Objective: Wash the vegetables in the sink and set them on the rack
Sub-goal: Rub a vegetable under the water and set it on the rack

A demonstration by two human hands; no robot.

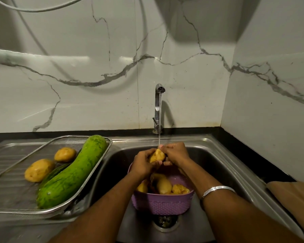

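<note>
Both my grips, left hand (142, 163) and right hand (176, 153), clasp one potato (158, 155) under the tap stream (159, 130); gourd (72, 174) and two potatoes (39, 170) racked left, several in the purple colander (162, 203) below still unwashed.

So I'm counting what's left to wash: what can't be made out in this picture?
- Head view: potatoes in the purple basket: some hidden behind its wall and the forearms, so no count.
- Potato under the tap: mostly covered by the left hand and right hand.
- Dark vegetable on the rack: largely hidden beside the big green gourd.
- Brown object: cut off by the right edge.
</note>
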